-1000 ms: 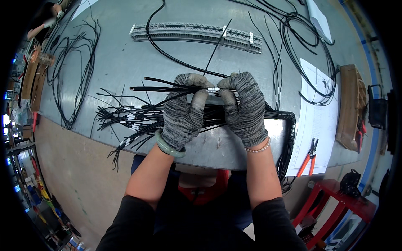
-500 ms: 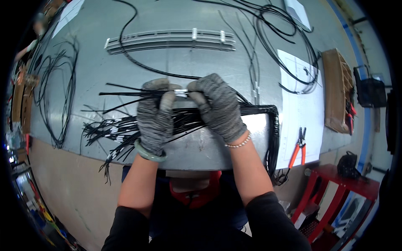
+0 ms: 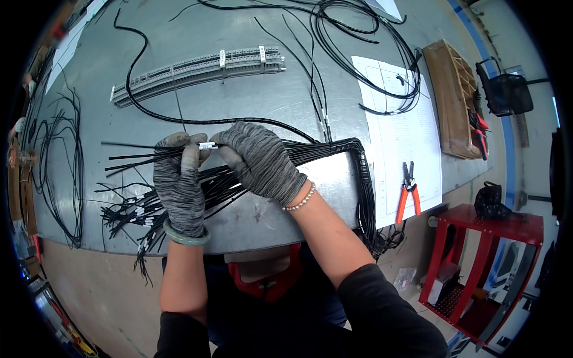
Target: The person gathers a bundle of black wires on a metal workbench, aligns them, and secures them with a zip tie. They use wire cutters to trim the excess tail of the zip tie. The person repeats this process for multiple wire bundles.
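I am pinching a few black wires (image 3: pixel 132 157) between the thumb and fingers of my gloved left hand (image 3: pixel 180 194), their loose ends pointing left beyond it. A white marker sleeve (image 3: pixel 207 145) is showing between the two hands, just right of the left thumb. The thumb and forefinger of my right hand (image 3: pixel 262 162) are bunching by the sleeve's right end, though I cannot tell whether they are gripping wire there (the knit is hiding the contact). By my reading, the step in hand is handling the sleeve on these wires, and the next move is calling for a steady left pinch and finely placed right fingertips. Beneath the hands, the main wire bundle (image 3: pixel 316 150) is lying on the metal table (image 3: pixel 239 95), bending toward the near edge at right. Farther out, a grey terminal strip (image 3: pixel 197 71) is resting far and left; red-handled pliers (image 3: pixel 409 187) are lying on a printed sheet (image 3: pixel 388 155) at right.
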`<state>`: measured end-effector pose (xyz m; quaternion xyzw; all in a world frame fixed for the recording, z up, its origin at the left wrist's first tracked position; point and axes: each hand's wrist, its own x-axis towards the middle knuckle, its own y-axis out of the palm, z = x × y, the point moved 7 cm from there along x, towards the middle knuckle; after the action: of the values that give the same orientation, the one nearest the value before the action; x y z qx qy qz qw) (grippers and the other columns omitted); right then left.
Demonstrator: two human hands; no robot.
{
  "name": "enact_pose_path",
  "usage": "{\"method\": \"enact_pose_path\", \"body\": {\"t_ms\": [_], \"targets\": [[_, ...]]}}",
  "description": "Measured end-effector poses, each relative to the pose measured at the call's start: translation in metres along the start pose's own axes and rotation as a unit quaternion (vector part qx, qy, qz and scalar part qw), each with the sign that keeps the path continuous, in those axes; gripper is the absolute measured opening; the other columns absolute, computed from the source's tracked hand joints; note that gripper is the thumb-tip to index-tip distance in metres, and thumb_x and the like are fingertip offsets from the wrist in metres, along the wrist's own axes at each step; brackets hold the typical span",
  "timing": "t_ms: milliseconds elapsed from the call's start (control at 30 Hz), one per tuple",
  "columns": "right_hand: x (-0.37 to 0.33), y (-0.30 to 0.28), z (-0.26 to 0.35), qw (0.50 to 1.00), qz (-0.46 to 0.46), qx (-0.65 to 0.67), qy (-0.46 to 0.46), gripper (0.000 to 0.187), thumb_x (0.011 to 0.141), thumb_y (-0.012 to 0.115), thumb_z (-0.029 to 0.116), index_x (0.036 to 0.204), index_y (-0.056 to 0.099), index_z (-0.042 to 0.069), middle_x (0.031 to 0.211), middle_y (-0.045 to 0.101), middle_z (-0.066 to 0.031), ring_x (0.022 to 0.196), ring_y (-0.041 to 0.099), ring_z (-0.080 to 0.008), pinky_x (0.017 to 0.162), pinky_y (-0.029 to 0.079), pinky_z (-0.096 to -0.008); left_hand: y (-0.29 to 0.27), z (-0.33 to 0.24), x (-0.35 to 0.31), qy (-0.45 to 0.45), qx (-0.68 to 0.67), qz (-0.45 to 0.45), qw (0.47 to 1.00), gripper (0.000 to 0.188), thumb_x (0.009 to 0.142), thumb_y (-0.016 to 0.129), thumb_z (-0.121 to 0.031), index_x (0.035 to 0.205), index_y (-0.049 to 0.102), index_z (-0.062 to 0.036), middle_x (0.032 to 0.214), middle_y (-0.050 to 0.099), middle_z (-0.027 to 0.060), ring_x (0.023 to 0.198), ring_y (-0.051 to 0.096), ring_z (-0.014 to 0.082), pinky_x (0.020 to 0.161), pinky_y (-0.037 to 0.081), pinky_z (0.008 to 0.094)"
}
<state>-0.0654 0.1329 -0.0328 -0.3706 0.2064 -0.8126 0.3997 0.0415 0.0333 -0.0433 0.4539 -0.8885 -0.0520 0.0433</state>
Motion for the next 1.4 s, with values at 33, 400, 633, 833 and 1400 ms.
{"method": "enact_pose_path", "body": {"t_ms": [33,400,633,833,1400], "targets": [[0.000,0.003,0.003,1.000,0.017,-0.003,0.010,0.018,0.091,0.055,0.017,0.103,0.063,0.007,0.082,0.061,-0.0106,0.079,0.060,-0.0279,0.071,0.050,-0.0386,-0.002,0.002,0.001,-0.003,-0.017,0.002,1.000,0.020,0.094,0.056,-0.009,0.112,0.051,-0.0009,0.102,0.065,0.0163,0.089,0.065,0.0193,0.081,0.055,0.0301],[-0.001,0.017,-0.006,0.996,0.072,-0.036,0.032,0.020,0.091,0.055,0.018,0.105,0.062,0.005,0.088,0.064,-0.0111,0.081,0.062,-0.0282,0.078,0.048,-0.0400,-0.001,0.004,0.001,0.009,-0.020,0.026,0.999,0.024,0.094,0.057,-0.012,0.117,0.051,-0.0033,0.106,0.064,0.0151,0.091,0.063,0.0174,0.083,0.053,0.0298],[0.000,-0.014,0.005,0.996,-0.063,-0.060,-0.014,0.026,0.086,0.059,0.013,0.111,0.063,0.007,0.094,0.067,-0.0115,0.088,0.063,-0.0281,0.086,0.048,-0.0396,-0.028,0.000,0.015,0.004,0.045,-0.066,0.997,0.040,0.095,0.055,-0.012,0.132,0.042,-0.0018,0.123,0.056,0.0162,0.101,0.059,0.0187,0.088,0.050,0.0316],[-0.006,-0.070,-0.018,0.988,-0.131,-0.044,0.068,0.022,0.087,0.056,0.012,0.108,0.062,0.006,0.097,0.066,-0.0128,0.089,0.064,-0.0304,0.083,0.051,-0.0403,-0.072,-0.030,0.019,0.116,0.110,-0.197,0.967,0.051,0.093,0.056,-0.010,0.139,0.035,-0.0021,0.136,0.044,0.0188,0.126,0.045,0.0269,0.106,0.039,0.0363],[-0.103,-0.139,-0.082,0.890,-0.330,-0.002,0.314,0.023,0.097,0.045,0.008,0.114,0.059,-0.001,0.100,0.067,-0.0137,0.095,0.065,-0.0213,0.086,0.053,-0.0322,0.062,-0.028,-0.033,0.302,0.390,0.123,0.861,0.029,0.078,0.067,-0.009,0.108,0.064,-0.0070,0.121,0.060,0.0106,0.119,0.052,0.0311,0.103,0.040,0.0423]]}}
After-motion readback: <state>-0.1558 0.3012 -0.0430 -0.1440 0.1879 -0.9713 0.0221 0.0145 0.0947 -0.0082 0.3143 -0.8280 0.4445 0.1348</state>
